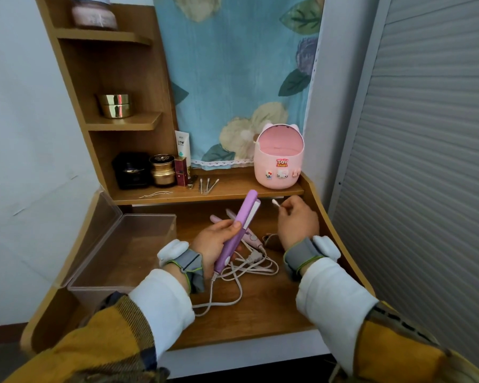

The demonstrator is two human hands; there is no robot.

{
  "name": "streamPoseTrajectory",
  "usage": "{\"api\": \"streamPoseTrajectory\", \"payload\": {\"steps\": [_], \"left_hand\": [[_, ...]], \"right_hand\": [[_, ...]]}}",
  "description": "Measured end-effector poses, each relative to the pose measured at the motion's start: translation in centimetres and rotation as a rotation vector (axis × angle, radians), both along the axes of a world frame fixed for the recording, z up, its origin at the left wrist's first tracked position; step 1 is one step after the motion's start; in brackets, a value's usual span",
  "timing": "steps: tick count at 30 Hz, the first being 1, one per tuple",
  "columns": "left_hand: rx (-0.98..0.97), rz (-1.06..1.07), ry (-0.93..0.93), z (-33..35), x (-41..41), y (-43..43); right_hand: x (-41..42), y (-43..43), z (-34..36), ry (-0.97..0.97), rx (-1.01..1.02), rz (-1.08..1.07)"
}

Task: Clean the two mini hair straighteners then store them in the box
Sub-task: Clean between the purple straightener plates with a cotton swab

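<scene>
Uppermost jar [93,12] cropped, pink straightener [252,239] half hidden behind purple straightener [242,222]

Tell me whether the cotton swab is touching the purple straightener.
Apart. The head view shows a clear gap between the cotton swab in the right hand and the purple straightener in the left hand.

The only wording that can be read is "TOY STORY", in red and yellow letters on a sticker [282,162]. It is stuck to the front wall of the pink cat-eared container [263,167], which stands on the shelf [233,186] right of the frame's centre. The white tube [182,143], further left on the same shelf, carries small greenish print near its top, too small to make out.
</scene>
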State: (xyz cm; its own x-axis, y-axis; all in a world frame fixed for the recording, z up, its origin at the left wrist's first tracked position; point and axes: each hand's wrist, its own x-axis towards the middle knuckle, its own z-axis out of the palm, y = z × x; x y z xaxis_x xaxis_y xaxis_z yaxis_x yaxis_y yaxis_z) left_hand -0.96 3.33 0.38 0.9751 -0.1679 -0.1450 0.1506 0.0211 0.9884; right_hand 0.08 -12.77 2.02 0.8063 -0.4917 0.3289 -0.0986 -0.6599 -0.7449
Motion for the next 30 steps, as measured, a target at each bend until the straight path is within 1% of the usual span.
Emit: {"api": "streamPoseTrajectory", "payload": {"steps": [3, 4, 5, 6, 7, 11, 12, 13, 16, 18, 19, 20, 21, 22, 23, 24, 26, 28, 30], "left_hand": [[-0.283, 0.057, 0.099, 0.6, 0.2, -0.5], [-0.338, 0.081, 0.116, 0.7, 0.4, -0.6], [-0.341, 0.099, 0.119, 0.5, 0.7, -0.7], [-0.289, 0.109, 0.110, 0.2, 1.1, -0.7], [-0.184, 0.116, 0.088, -0.2, 1.5, -0.6], [0.448, 0.130, -0.115, -1.2, 2.4, -0.5], [0.561, 0.126, -0.155, -1.3, 2.6, -0.6], [0.634, 0.111, -0.176, -1.4, 2.7, -0.6], [0.779, 0.078, -0.144, -1.6, 3.1, -0.6], [0.838, 0.135, -0.191, -1.4, 3.5, -0.7], [0.805, 0.170, -0.249, -1.1, 3.5, -0.8], [0.707, 0.185, -0.308, -0.5, 3.6, -1.0], [0.551, 0.165, -0.310, 0.1, 3.5, -1.5], [0.369, 0.130, -0.268, 0.7, 3.3, -1.9], [0.228, 0.110, -0.224, 1.2, 3.2, -2.5], [0.147, 0.106, -0.203, 1.5, 3.2, -2.9], [0.044, 0.138, -0.192, 1.8, 3.5, -3.6], [-0.042, 0.170, -0.151, 2.2, 4.0, -3.8], [-0.090, 0.165, -0.127, 2.8, 4.6, -3.8]], "right_hand": [[-0.7, 0.3, -0.5, -0.056, 0.133, 0.085], [-1.0, 0.6, -0.7, -0.050, 0.158, 0.130], [-1.1, 0.8, -0.9, -0.034, 0.167, 0.167], [-1.2, 1.1, -1.0, -0.014, 0.168, 0.196], [-1.2, 1.2, -1.2, 0.005, 0.162, 0.216], [-1.2, 1.5, -2.0, 0.072, 0.134, 0.272], [-1.3, 1.5, -2.1, 0.075, 0.135, 0.275], [-1.3, 1.6, -2.1, 0.071, 0.142, 0.277], [-1.5, 1.5, -1.9, 0.049, 0.184, 0.300], [-1.6, 1.3, -1.7, 0.042, 0.222, 0.331], [-1.6, 1.2, -1.6, 0.046, 0.245, 0.348], [-1.5, 1.1, -1.4, 0.051, 0.270, 0.363], [-1.3, 1.1, -1.3, 0.053, 0.295, 0.374], [-1.2, 1.1, -1.3, 0.049, 0.317, 0.382], [-0.9, 1.2, -1.2, 0.041, 0.338, 0.385], [-0.8, 1.2, -1.2, 0.035, 0.363, 0.388], [-0.4, 1.3, -0.7, 0.023, 0.420, 0.411], [-0.2, 1.3, -0.3, 0.012, 0.433, 0.446], [-0.1, 1.3, 0.1, 0.005, 0.440, 0.470]]}}
